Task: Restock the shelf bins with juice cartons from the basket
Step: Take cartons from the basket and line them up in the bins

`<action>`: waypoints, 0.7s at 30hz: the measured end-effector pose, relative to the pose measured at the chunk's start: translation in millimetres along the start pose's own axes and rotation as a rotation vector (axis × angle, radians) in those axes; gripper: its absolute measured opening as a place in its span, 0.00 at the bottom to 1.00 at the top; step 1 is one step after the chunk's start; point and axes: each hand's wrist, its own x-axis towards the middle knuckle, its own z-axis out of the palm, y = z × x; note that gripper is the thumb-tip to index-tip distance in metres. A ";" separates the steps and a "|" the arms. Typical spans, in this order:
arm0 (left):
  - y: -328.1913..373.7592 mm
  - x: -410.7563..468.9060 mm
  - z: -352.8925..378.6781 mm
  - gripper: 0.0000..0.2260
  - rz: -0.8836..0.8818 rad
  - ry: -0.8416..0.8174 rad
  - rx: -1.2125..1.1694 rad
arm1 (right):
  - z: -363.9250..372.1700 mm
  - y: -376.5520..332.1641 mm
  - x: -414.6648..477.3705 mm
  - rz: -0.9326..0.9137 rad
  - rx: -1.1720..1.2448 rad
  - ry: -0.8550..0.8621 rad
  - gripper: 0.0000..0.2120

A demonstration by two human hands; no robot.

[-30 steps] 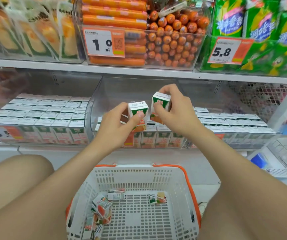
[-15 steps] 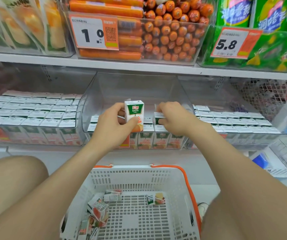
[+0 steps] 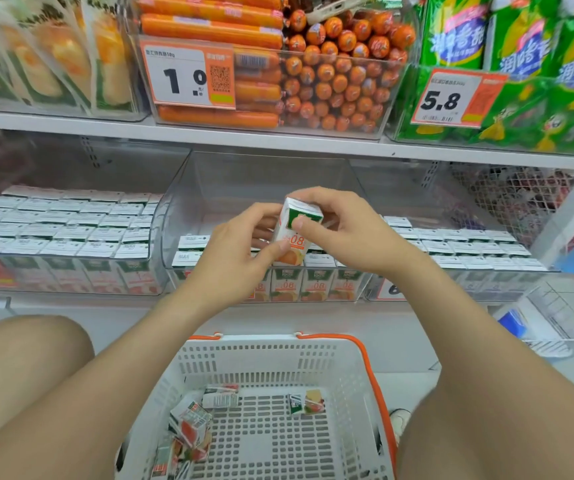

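Juice carton (image 3: 297,244) sat tilted over the middle bin (image 3: 264,181), at 12 o'clock from the basket (image 3: 271,346), pinched by both left hand (image 3: 230,261) and right hand (image 3: 354,233). Probably light, stiff, corners crushable; flat sides gave the best hold.

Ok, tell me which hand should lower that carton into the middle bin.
Probably the right hand: it pinches the carton by its top, so it can lower it freely. The left hand holds the bottom end, nearest the rows in the middle bin.

Tilted white-green juice carton (image 3: 296,242) held above half-filled middle bin (image 3: 268,181), loose cartons (image 3: 191,424) lying in white basket (image 3: 271,348)
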 end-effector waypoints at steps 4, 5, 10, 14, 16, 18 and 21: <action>-9.1 2.5 11.0 0.16 0.037 0.032 0.274 | -14.9 7.3 -6.2 0.026 -0.149 0.196 0.12; -12.8 1.6 13.6 0.16 0.050 -0.006 0.369 | -19.3 10.4 -7.7 0.033 -0.227 0.246 0.11; -24.7 -8.1 30.6 0.15 0.159 -0.168 0.680 | -25.6 34.8 -5.8 0.156 -0.606 0.137 0.15; -25.4 -9.7 32.3 0.15 0.190 -0.161 0.725 | -14.6 42.6 0.6 0.108 -0.929 -0.044 0.15; -26.8 -10.1 31.2 0.15 0.194 -0.170 0.722 | -10.9 38.6 3.3 0.086 -1.076 -0.130 0.10; -28.2 -10.9 30.2 0.16 0.201 -0.185 0.734 | -8.6 35.3 4.6 0.082 -1.149 -0.189 0.08; -30.2 -11.9 28.7 0.16 0.207 -0.209 0.738 | -2.4 31.8 2.5 0.106 -1.159 -0.263 0.15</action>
